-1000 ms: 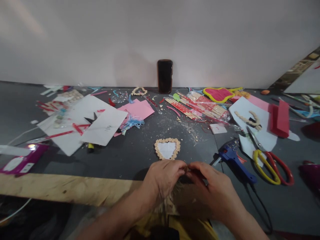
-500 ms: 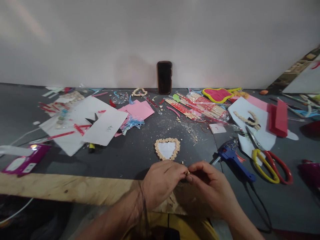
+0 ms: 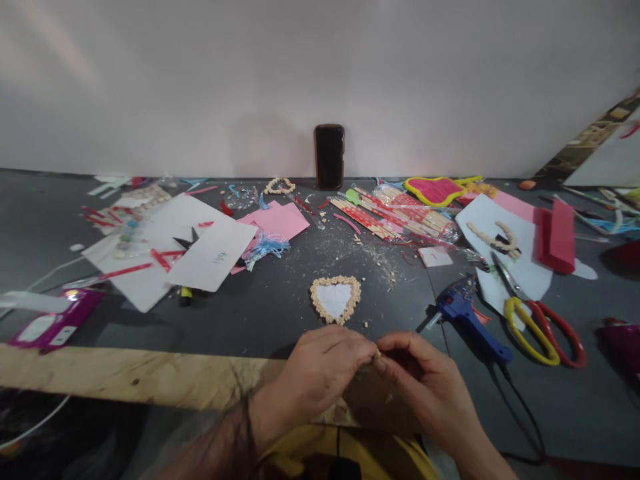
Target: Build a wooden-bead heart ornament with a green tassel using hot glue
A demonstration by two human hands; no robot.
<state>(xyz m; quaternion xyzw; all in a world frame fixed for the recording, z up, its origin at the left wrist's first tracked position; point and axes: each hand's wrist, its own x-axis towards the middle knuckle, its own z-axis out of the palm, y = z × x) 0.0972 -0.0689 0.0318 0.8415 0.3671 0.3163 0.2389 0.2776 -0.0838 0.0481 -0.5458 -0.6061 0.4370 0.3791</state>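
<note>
1. Grip, lower centre of the frame: the left hand [image 3: 323, 367] is closed at the fingertips on a tiny pale piece [image 3: 377, 355]. The right hand [image 3: 430, 377] brings thumb and forefinger in to the same spot, with a gap arched behind the tips; whether they press on the piece, I cannot tell.
2. Doing it well: something this small is best pinched lightly by the very tips, one hand steadying while the other adjusts. Resting the wrists would help, as would leaving the piece's face uncovered, since the fingers hide most of it.
3. Just above the hands, the heart [image 3: 335, 299] lies flat on the table [image 3: 240, 320]: white paper within, creased, and a knobbly border of pale bits around it. The border looks closed, its point facing down.
4. A loose crumb [image 3: 365, 325] lies near its lower right.
5. Right of frame: glue gun [image 3: 463, 317], then scissors [image 3: 533, 333].
</note>
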